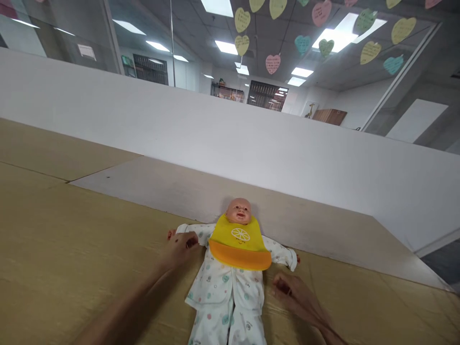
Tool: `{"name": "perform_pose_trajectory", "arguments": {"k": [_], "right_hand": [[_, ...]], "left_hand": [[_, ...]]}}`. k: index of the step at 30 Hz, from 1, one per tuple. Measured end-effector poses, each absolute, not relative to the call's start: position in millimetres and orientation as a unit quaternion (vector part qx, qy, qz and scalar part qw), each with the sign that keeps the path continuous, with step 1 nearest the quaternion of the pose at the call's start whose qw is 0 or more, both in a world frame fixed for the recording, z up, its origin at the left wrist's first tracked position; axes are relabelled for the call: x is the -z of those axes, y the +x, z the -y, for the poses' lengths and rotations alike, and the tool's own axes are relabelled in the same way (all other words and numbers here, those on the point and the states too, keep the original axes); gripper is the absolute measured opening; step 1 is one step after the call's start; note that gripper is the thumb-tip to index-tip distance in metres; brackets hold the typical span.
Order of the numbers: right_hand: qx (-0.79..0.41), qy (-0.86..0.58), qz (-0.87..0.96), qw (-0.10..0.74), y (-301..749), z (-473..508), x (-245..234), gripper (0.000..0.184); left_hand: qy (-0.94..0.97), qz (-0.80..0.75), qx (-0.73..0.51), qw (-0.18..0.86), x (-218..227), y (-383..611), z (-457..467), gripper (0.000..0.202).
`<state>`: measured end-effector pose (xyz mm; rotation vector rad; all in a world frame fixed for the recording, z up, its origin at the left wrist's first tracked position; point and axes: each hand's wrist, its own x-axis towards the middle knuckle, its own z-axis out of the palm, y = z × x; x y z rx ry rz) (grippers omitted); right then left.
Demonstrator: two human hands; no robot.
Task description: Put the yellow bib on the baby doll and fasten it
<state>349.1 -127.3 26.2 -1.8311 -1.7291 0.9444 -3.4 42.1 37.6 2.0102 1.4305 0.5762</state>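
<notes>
A baby doll [230, 278] lies on its back on a tan surface [72, 249], head toward the white wall. It wears white printed pyjamas and a yellow bib [239, 244] with an orange pocket rim. My left hand [181, 247] rests on the doll's outstretched sleeve, fingers curled on the cloth near the shoulder. My right hand [293, 292] lies on the surface just beside the doll's other side, under its arm, fingers bent and blurred; whether it holds cloth is unclear.
A low white wall [230, 139] runs behind the surface. Above it are glass panes with coloured paper hearts [273, 63] stuck on. The surface's edge drops off at the right [413, 249].
</notes>
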Motion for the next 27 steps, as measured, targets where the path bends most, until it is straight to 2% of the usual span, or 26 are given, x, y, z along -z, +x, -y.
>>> {"name": "perform_pose_trajectory", "arguments": {"k": [1, 3, 7, 11, 17, 27], "right_hand": [[-0.322, -0.672, 0.618, 0.251, 355, 119, -24, 0.019], [-0.272, -0.692, 0.596, 0.302, 364, 101, -23, 0.019], [-0.213, -0.713, 0.556, 0.37, 372, 66, -21, 0.028], [-0.197, -0.72, 0.535, 0.395, 369, 31, -14, 0.032], [-0.251, -0.704, 0.514, 0.421, 350, -32, 2, 0.034], [-0.347, -0.637, 0.489, 0.485, 335, -105, 23, 0.04]], "left_hand": [[0.778, -0.534, -0.233, 0.237, -36, 0, -51, 0.005], [0.81, -0.504, -0.241, 0.177, -32, 7, -65, 0.016], [0.803, -0.508, -0.247, 0.19, -20, 34, -92, 0.023], [0.778, -0.54, -0.214, 0.238, -9, 65, -117, 0.029], [0.747, -0.584, -0.179, 0.263, -3, 91, -146, 0.045], [0.763, -0.541, -0.175, 0.308, 10, 107, -168, 0.043]]}}
